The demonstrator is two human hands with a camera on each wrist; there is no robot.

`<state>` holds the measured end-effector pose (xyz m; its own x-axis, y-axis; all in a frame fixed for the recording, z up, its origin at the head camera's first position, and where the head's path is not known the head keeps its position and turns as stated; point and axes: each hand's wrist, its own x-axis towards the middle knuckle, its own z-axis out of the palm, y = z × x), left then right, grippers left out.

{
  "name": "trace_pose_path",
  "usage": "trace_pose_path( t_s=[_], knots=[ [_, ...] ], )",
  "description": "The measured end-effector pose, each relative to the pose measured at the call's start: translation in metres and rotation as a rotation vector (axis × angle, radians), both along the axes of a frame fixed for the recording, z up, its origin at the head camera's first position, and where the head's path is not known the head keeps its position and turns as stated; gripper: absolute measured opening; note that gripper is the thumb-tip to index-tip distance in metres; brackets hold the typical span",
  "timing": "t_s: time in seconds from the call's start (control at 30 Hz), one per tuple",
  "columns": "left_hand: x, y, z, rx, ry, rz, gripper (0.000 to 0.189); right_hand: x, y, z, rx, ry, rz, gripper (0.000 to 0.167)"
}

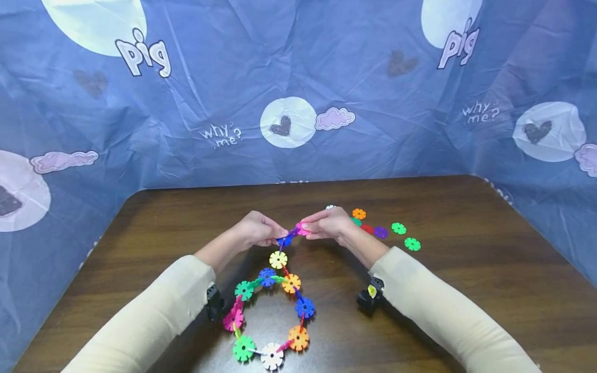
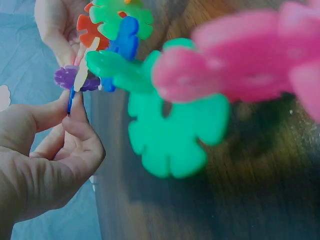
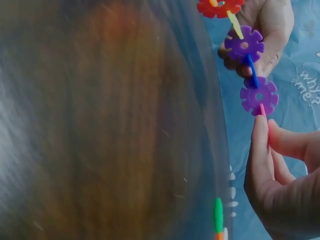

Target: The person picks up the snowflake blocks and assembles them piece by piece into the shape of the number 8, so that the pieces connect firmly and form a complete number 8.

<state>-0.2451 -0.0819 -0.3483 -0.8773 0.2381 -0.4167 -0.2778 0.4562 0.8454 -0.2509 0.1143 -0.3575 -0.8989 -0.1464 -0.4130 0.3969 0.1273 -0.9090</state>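
My left hand (image 1: 257,229) pinches a blue notched plastic disc (image 2: 70,102), seen edge-on in the left wrist view. Between finger and thumb, my right hand (image 1: 332,225) holds a pink notched disc (image 3: 265,120). A purple disc (image 3: 259,96) links the two, slotted into both. From the blue disc the chain runs down through another purple disc (image 3: 244,44) and a yellow disc (image 1: 278,259) to a closed ring of interlocked discs, which includes an orange disc (image 1: 291,283) and a white disc (image 1: 272,356). In the left wrist view a teal disc (image 2: 170,135) looms close.
Loose discs lie beyond my right hand on the brown table (image 1: 373,321), among them an orange one (image 1: 359,213), a purple one (image 1: 380,232) and a green one (image 1: 412,244). My right hand partly covers others. A blue printed cloth (image 1: 298,62) hangs behind the table.
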Motion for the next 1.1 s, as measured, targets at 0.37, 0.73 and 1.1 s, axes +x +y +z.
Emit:
trace_pose_path(
  t_s=[0.37,0.73,1.1],
  knots=[
    [0.004,0.000,-0.002,0.171,-0.195,0.139,0.014,-0.014,-0.001,0.003,0.006,-0.024,0.122,0.035],
    [0.020,-0.005,-0.008,0.233,-0.196,0.113,0.011,-0.014,-0.009,0.004,0.011,-0.069,0.207,0.035],
    [0.008,-0.007,-0.004,-0.021,0.018,0.032,0.033,-0.008,-0.006,-0.004,-0.089,-0.157,0.123,0.035]
  ],
)
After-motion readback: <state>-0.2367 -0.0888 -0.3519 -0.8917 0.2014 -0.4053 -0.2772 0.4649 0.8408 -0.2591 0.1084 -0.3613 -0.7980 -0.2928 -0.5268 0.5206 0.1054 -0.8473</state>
